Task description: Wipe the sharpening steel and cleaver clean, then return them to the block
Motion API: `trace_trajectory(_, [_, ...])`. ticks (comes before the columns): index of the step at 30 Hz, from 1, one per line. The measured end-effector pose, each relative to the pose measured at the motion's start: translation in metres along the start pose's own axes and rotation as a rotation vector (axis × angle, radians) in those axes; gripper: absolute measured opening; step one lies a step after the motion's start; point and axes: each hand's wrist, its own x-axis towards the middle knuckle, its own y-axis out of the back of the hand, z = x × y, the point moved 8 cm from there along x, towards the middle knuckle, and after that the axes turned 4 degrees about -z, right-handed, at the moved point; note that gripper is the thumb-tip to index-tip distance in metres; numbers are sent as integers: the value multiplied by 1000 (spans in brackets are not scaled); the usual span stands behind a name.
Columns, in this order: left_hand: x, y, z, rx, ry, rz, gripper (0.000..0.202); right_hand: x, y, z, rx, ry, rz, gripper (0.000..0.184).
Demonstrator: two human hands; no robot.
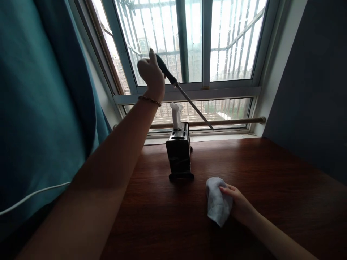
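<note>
My left hand (150, 74) is raised high in front of the window, closed round the dark handle of a long sharpening steel (189, 102). Its thin rod slants down to the right, its tip hanging above and to the right of a dark knife block (179, 153). The block stands upright at the back of the brown wooden table (271, 173), with a white handle (176, 115) sticking out of its top. My right hand (238, 202) rests low on the table and grips a white cloth (217, 202), in front and to the right of the block.
A barred window (189, 39) with a sill and a wooden rod (230, 122) runs behind the table. A teal curtain (35, 101) hangs at the left, with a white cable (32, 195) across it. A dark wall (314, 83) closes the right side.
</note>
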Motion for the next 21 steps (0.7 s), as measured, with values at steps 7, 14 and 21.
trace_trajectory(7, [-155,-1,0,-538,262,-199,47,-23,-25,-16,203,94,29,33])
trace_trajectory(14, [-321,1,-24,-654,683,-369,39,-42,-39,-40,202,172,18,57])
trace_trajectory(21, [-389,25,-63,-678,861,-496,39,-22,-20,-42,201,256,39,32])
